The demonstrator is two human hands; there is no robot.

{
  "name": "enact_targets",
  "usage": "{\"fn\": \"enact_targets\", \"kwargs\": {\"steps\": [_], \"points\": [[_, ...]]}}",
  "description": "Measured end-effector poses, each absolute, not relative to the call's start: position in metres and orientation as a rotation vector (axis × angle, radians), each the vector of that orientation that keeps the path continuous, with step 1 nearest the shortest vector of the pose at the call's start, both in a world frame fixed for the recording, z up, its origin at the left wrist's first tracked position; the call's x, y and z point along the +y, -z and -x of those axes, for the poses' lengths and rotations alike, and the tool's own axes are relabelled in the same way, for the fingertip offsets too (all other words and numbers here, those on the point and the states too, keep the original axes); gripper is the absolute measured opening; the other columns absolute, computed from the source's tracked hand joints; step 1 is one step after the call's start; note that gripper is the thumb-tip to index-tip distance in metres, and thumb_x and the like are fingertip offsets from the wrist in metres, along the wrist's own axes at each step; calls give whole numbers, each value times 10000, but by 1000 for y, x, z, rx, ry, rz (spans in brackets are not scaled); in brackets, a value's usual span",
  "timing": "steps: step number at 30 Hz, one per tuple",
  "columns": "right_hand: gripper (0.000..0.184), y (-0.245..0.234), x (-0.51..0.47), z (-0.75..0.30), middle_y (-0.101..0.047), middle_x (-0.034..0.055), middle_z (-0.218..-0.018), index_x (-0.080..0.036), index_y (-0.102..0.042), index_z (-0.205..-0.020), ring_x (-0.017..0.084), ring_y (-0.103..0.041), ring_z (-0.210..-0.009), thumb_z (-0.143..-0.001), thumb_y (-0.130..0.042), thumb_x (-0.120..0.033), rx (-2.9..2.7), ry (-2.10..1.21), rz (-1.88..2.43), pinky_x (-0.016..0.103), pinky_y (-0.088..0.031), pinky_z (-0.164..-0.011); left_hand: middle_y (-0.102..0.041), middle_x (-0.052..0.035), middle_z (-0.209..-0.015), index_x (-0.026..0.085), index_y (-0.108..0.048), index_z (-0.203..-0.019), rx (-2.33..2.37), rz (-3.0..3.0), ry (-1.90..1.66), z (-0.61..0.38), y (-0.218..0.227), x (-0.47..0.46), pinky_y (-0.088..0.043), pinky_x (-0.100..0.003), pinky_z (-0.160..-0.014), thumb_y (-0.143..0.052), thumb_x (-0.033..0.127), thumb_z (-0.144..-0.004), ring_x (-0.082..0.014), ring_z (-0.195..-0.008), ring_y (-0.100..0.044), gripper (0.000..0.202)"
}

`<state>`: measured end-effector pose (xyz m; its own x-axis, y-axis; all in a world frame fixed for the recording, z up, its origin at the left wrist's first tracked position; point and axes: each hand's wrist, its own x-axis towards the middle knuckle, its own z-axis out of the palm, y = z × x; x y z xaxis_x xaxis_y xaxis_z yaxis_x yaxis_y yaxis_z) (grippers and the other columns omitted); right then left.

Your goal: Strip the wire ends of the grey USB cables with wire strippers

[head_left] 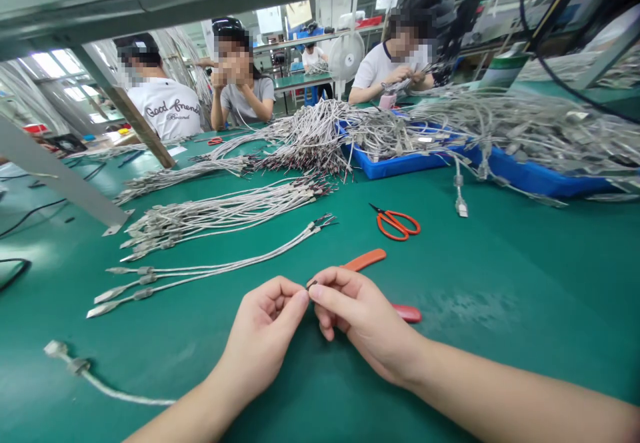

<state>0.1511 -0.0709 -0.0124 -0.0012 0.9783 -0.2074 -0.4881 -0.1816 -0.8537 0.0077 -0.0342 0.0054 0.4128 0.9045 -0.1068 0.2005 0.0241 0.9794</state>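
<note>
My left hand (267,326) and my right hand (357,313) meet fingertip to fingertip low over the green table (500,283). Both pinch the dark end of a thin wire (311,284) between thumb and forefinger. A grey cable with a metal plug (75,366) runs from the lower left toward my left arm; whether it is the pinched wire I cannot tell. Orange-handled pliers (367,260) lie partly under my right hand. A few finished cables (200,270) lie just beyond my left hand.
Orange scissors (397,223) lie beyond my right hand. Bundles of grey cables (220,213) fan out at centre left. Blue trays (400,163) heaped with cables stand at the back right. Three people sit across the table. A slanted metal strut (65,180) crosses the left.
</note>
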Motion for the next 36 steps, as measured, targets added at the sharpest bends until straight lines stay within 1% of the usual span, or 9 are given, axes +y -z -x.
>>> {"fn": "enact_targets", "kwargs": {"steps": [4,9,14,18,21,25,30,34,36], "points": [[196,12,-67,-154,-547,-47,-504,-164,-644,-766,92,-464,-470,-756,-729,-340,-760,-1434,1049,237,-367,-493,-457,62,-521,157,-604,-743,1036,-1389,-710,-7,-2,-32,-244,-181,-433,-629,411,-836,-56,-464,-331,272],[235,12,-66,-159,-553,-41,-536,-175,-618,-769,96,-469,-498,-761,-725,-384,-707,-1468,1012,243,-364,-516,-572,28,-581,155,-577,-911,962,-1235,-732,-6,-4,-32,-249,-189,-430,-628,385,-834,-56,-450,-350,248],[219,13,-65,-162,-558,-30,-562,-184,-570,-759,114,-508,-539,-783,-698,-360,-656,-1648,881,249,-356,-534,-656,-16,-675,155,-557,-911,838,-1258,-716,-3,-4,-32,-289,-193,-460,-640,328,-833,-60,-486,-414,207],[229,11,-65,-164,-547,-37,-564,-196,-554,-778,122,-515,-545,-781,-704,-369,-657,-1641,882,257,-352,-541,-686,-28,-714,181,-542,-919,761,-1251,-592,-1,1,-27,-262,-192,-428,-628,354,-843,-72,-477,-455,207],[236,9,-64,-165,-544,-45,-553,-195,-560,-772,105,-474,-515,-775,-716,-372,-706,-1580,941,253,-345,-543,-705,-80,-723,152,-602,-855,740,-1173,-431,0,3,-22,-211,-212,-410,-529,415,-884,-74,-439,-418,275],[195,9,-63,-165,-533,-40,-535,-190,-573,-768,108,-468,-517,-773,-702,-336,-677,-1681,923,243,-348,-540,-720,-133,-703,122,-671,-805,642,-1084,-336,4,-1,-20,-166,-249,-452,-483,386,-893,-89,-461,-314,336],[169,9,-63,-165,-553,-22,-601,-169,-595,-731,89,-470,-509,-751,-706,-295,-627,-1827,923,217,-366,-511,-739,-116,-771,150,-682,-819,546,-1111,-248,6,-8,-24,-211,-241,-493,-579,403,-861,-104,-523,-317,277],[228,8,-65,-164,-548,-48,-609,-192,-598,-819,85,-471,-504,-718,-768,-306,-674,-1726,1022,210,-388,-502,-737,-77,-776,165,-644,-736,602,-1171,-210,5,-4,-24,-290,-210,-484,-656,401,-801,-88,-504,-395,245],[249,8,-64,-162,-545,-54,-598,-203,-569,-783,86,-469,-498,-720,-778,-324,-702,-1626,1053,209,-391,-495,-731,-64,-774,166,-647,-745,613,-1202,-204,5,0,-21,-316,-196,-462,-659,398,-794,-77,-482,-421,237]]}}
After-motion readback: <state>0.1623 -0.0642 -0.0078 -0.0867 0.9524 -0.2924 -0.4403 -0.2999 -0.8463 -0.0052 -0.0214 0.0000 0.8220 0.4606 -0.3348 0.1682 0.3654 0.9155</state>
